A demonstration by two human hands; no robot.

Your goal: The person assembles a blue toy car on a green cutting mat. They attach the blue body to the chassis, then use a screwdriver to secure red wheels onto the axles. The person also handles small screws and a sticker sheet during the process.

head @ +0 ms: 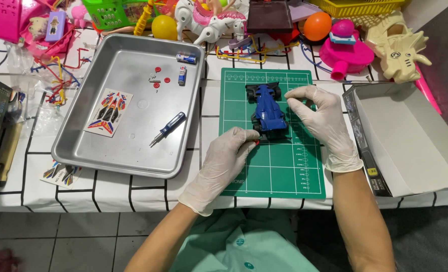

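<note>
Blue toy racing car [268, 111] lying on the green cutting mat [284, 171] at the middle of the desk [133, 191], nose toward the far edge, kept on the mat probably to stop small parts rolling off. Left hand [229, 156], gloved, pinched narrow at the car's near end, a small red piece at the fingertips. Right hand [320, 113], also gloved, fingers curled close beside the car's right flank, steadying it; whether actually gripping cannot be told. Metal tray [78, 146] to the left, corralling a small screwdriver [167, 129], two batteries [184, 68], red bits and a sticker sheet [109, 112]. Open white box [410, 146] to the right.
</note>
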